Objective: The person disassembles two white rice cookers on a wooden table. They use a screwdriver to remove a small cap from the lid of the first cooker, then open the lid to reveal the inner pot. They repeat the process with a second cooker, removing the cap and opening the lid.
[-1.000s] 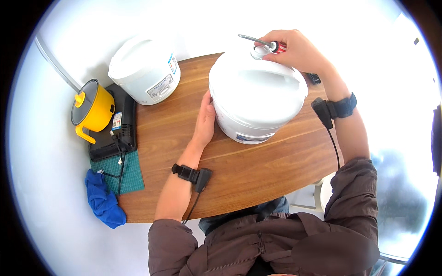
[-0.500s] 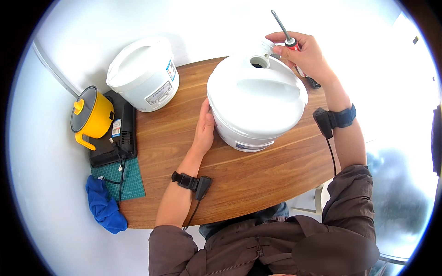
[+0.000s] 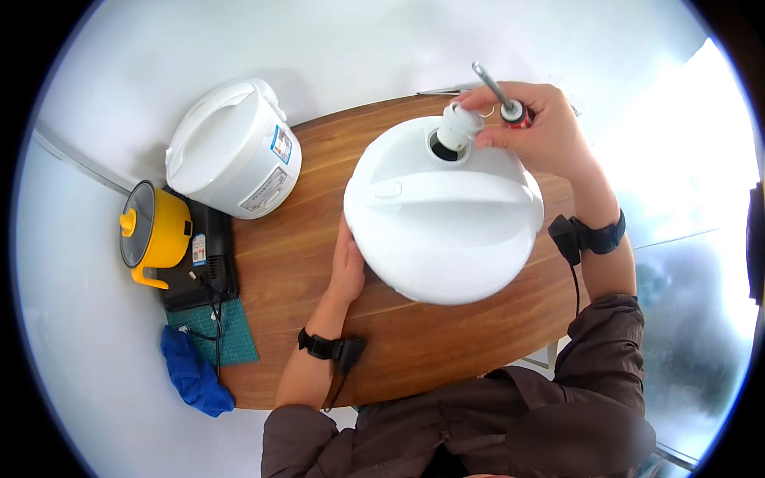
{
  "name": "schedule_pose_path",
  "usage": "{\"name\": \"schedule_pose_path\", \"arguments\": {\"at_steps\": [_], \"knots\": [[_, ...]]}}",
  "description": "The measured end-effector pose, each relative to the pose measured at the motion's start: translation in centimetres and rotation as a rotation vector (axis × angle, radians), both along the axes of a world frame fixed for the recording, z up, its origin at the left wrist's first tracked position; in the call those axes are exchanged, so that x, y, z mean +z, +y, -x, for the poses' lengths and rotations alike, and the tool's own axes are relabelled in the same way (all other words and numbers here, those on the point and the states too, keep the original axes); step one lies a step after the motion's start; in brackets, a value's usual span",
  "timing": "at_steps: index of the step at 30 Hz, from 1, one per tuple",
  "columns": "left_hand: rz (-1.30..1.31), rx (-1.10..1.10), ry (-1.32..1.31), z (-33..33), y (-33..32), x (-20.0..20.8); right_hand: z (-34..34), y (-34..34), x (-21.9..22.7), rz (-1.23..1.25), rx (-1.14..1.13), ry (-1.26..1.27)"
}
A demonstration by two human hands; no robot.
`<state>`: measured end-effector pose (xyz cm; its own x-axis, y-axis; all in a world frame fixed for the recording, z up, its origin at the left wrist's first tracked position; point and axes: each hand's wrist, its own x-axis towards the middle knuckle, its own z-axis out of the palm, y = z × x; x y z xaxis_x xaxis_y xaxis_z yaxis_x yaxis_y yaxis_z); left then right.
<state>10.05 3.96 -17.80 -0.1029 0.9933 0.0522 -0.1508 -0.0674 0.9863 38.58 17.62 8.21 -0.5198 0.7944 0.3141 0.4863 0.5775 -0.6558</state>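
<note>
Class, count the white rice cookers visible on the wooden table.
2: one rice cooker near the table's middle, steadied by the left hand; another at the far left edge.

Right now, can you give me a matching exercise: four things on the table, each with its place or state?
1. small white vent cap
2. yellow pot with glass lid
3. blue cloth
4. left hand

a. crumpled at the table's near left corner
b. pressed against the big white cooker's side
c. pinched in the right hand
d. on a black base, far left

Pairs: 1-c, 2-d, 3-a, 4-b
</note>
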Motion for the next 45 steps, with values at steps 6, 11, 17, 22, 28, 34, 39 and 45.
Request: {"name": "schedule_pose_path", "arguments": {"at_steps": [6,11,17,22,28,34,39,45], "knots": [[0.051,-0.051,-0.075,0.5,-0.8,-1.2,0.0,1.2,-0.2,-0.007,0.174,0.030],[-0.037,-0.122,-0.038,-0.4,-1.1,0.4,0.5,1.2,-0.2,-0.189,0.316,0.012],[-0.060,-0.145,-0.039,-0.1,-1.5,-0.4,0.7,0.9,-0.2,-0.187,0.325,0.015],[-0.060,-0.179,-0.005,0.1,-1.3,0.5,0.7,0.8,-0.4,-0.232,0.321,0.029],[-0.078,-0.173,0.004,0.0,-1.2,0.9,0.7,0.7,-0.3,-0.241,0.304,-0.004],[-0.060,-0.142,-0.010,-0.2,-1.3,1.5,0.3,1.1,-0.6,-0.310,0.337,-0.045],[-0.099,-0.164,-0.001,-0.3,-0.9,2.0,0.3,0.3,0.4,-0.343,0.338,-0.193],[-0.150,-0.180,0.011,-0.3,-0.3,2.7,0.3,0.6,0.6,-0.362,0.384,-0.219]]}}
